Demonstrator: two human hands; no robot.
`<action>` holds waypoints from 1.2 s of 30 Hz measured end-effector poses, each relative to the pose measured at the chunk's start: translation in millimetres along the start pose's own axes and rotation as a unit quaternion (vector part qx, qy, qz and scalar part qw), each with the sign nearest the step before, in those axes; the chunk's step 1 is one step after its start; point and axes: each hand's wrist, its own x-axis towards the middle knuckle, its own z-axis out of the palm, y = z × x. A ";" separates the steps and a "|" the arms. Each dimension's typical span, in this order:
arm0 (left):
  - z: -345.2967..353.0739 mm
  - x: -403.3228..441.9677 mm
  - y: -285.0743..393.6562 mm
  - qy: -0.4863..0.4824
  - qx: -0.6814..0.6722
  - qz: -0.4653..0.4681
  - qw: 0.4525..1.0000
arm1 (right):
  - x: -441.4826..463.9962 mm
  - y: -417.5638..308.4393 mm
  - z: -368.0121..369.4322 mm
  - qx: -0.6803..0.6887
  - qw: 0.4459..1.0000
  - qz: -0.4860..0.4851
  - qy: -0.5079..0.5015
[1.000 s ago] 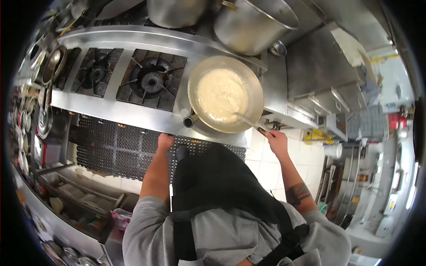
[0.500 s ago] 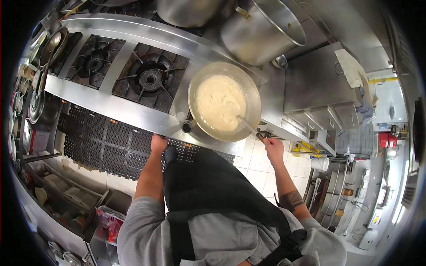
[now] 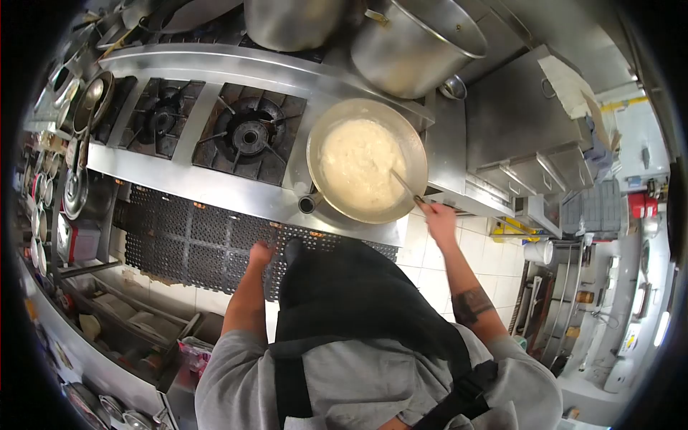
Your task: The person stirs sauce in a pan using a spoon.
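Two black burner grates sit beyond the left fingers, the small burner [image 3: 164, 120] farther left, the large burner [image 3: 250, 137] nearer. The left hand [image 3: 261, 252] hangs over the perforated mat [image 3: 208, 236], near the steel edge; from here I can't tell how far its fingers are curled or whether they hold anything. Beyond those fingers and to their right, a hollow tube end [image 3: 307, 205] shows by the rim of the wide, round pan [image 3: 417, 147]. That's a dull, yellowish-grey metal pan, its bare sloping wall ringing a pale cream mixture [image 3: 358, 161], thick-looking, wet and a little lumpy. The pan lies just ahead and left of the right fingers. The right hand [image 3: 438, 218] has its fingers closed round the long-handled utensil [image 3: 407, 188], whose far end dips into the cream.
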 end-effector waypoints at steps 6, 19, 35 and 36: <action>31.9 -20.9 -108.7 -0.092 0.307 0.199 0.926 | -20.8 9.8 2.7 0.055 0.996 -0.055 -0.043; -21.3 -46.5 -121.4 0.049 0.293 0.259 0.919 | -24.2 24.4 -8.7 0.001 1.000 -0.019 -0.021; -37.2 -27.7 -89.6 -0.064 0.314 0.249 0.914 | -19.1 17.0 -16.8 -0.013 1.000 -0.005 0.024; -36.0 -28.4 -87.6 -0.063 0.312 0.252 0.914 | -16.3 -0.1 1.9 0.040 0.999 0.009 0.019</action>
